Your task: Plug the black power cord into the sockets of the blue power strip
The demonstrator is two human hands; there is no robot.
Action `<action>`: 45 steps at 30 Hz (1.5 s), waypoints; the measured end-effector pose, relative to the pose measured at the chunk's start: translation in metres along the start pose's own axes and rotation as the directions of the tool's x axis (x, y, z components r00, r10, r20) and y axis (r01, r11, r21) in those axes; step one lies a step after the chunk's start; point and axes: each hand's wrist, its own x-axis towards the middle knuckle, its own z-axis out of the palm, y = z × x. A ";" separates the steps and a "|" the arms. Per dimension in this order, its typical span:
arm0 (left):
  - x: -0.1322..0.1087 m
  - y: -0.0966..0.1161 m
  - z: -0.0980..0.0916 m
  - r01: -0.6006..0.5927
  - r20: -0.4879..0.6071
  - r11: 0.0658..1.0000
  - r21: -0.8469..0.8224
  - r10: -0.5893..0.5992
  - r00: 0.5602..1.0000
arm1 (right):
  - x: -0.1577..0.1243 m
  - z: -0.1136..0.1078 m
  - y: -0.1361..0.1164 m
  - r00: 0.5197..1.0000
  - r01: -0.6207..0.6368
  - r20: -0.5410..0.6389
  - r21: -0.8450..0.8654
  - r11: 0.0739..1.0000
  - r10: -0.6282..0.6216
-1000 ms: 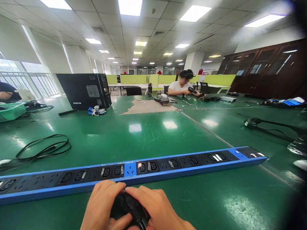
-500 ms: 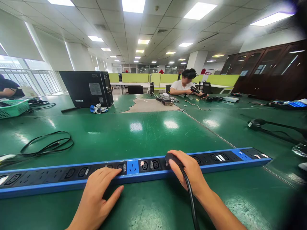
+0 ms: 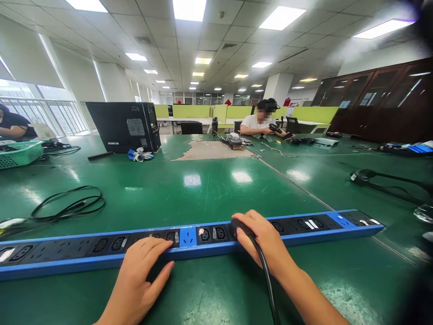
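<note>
Plug (image 3: 241, 226) pinched in R hand (image 3: 262, 241), at top face of strip (image 3: 209, 235) — cord (image 3: 265, 268) runs near, cut off at bottom. Strip's long axis left-right; L hand (image 3: 144, 264) farther from plug, loosely spread, fingertips on strip. Can't tell if plug's seated — fingers hide it. Strip's left end out of view.

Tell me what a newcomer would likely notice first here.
Probably the long blue-edged power strip spanning the near side of the green table. Right of the picture's middle, the right hand holds a black plug at the strip, while the left hand lies over it farther left. A black computer case stands farther back, at left.
</note>
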 end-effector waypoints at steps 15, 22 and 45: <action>0.000 -0.001 0.001 0.009 -0.027 1.000 0.000 -0.009 1.000 | -0.003 0.007 0.006 0.991 -0.117 0.059 -0.006 0.993 0.117; 0.000 -0.002 0.001 0.026 -0.038 1.000 0.006 -0.025 0.999 | -0.001 -0.001 0.000 0.980 -0.124 0.147 -0.066 0.990 0.133; 0.101 0.106 0.086 0.009 0.142 0.973 -0.230 0.025 0.990 | -0.011 0.027 0.010 0.990 -0.104 0.064 -0.243 0.964 0.123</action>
